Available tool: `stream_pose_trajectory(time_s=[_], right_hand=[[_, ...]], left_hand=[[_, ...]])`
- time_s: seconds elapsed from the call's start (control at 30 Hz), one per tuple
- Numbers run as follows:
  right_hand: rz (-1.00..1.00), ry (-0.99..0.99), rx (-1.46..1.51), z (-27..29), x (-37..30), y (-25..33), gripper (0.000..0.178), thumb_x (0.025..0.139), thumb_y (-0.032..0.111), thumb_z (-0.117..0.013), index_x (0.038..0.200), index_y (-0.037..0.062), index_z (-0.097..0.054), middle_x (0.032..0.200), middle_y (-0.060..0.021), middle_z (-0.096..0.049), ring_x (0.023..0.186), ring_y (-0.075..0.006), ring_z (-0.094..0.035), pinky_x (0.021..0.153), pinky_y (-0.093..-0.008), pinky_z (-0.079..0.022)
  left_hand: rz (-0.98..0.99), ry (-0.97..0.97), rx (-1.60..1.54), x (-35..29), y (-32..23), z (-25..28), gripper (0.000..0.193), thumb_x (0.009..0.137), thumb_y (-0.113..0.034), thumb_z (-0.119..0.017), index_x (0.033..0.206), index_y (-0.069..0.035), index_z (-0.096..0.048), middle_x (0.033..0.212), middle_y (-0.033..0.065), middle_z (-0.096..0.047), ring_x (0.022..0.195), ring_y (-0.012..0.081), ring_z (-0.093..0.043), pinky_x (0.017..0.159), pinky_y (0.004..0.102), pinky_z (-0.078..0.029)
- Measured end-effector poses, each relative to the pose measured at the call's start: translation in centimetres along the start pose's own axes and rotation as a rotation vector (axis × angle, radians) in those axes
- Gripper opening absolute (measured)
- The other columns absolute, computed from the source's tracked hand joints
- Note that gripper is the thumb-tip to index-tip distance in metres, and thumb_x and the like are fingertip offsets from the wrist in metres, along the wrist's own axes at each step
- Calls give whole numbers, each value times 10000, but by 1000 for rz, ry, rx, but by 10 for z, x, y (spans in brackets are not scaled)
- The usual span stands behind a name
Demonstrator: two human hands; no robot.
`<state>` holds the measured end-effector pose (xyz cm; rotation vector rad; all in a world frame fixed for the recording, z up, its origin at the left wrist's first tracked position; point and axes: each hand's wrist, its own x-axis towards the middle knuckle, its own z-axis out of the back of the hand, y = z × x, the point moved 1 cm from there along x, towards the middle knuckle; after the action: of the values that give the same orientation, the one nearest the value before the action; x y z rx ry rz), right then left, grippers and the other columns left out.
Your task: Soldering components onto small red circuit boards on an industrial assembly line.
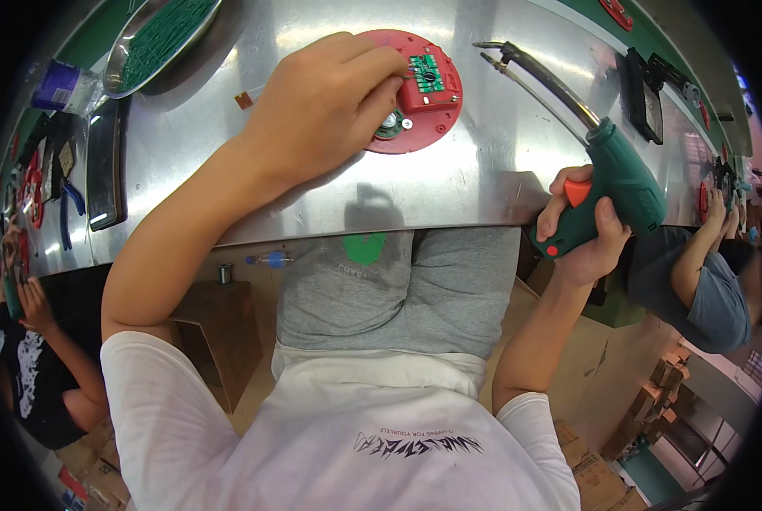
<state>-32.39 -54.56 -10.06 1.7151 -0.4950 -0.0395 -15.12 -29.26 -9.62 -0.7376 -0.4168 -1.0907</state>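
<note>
A round red plastic housing (445, 115) lies on the metal table, with a small green circuit board (428, 75) on its raised block. A small speaker-like round part (388, 128) sits on the housing nearer me. My left hand (334, 94) reaches over the housing's left side, thumb and forefinger closed at the board's left edge; whatever they pinch is too small or hidden to tell. My right hand (587, 223) grips a green soldering gun (623, 175) with an orange trigger. Its long tip points up and left, apart from the board.
A metal tray of green wires (163, 38) stands at the far left, beside a purple-labelled plastic package (64, 87). A black phone-like slab (108, 162) and blue-handled pliers (72, 204) lie at left. At right are a black case (645, 98) and a co-worker's arm (692, 264). Another co-worker sits left.
</note>
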Motion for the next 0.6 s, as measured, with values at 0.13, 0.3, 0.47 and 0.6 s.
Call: stream_pose_trajectory(time_s=[0.13, 0.3, 0.47, 0.6], right_hand=[[29, -16, -64, -2, -2, 0, 448, 954, 282, -536, 1086, -146, -538, 893, -259, -606, 468, -199, -570, 388, -305, -464], [69, -24, -94, -1, -10, -4, 489, 944, 268, -556, 1173, -162, -519, 941, -284, -620, 476, -210, -579, 400, -309, -467], [162, 93, -172, -6, -20, -1, 577, 945, 245, -579, 1346, -147, -444, 1041, -316, -630, 494, -215, -588, 417, -279, -441], [82, 87, -161, -15, -27, 7, 462, 915, 170, -624, 1275, -107, -540, 1028, -257, -653, 541, -203, -583, 467, -283, -443]], left_hand=[[78, 2, -33, 6, 4, 8, 81, 873, -46, -683, 946, -12, -684, 850, 128, -655, 708, 285, -627, 644, 348, -493], [-30, -215, 78, 19, -6, 31, 101, 864, -11, -693, 962, -8, -717, 860, 109, -668, 705, 222, -646, 625, 286, -502], [-39, -158, 52, 7, -12, 16, 120, 789, -43, -718, 909, -40, -723, 799, 99, -661, 727, 275, -644, 644, 378, -522], [-33, -42, 94, -2, -10, 5, 173, 792, -27, -723, 963, -14, -738, 839, 109, -685, 740, 261, -664, 655, 347, -538]])
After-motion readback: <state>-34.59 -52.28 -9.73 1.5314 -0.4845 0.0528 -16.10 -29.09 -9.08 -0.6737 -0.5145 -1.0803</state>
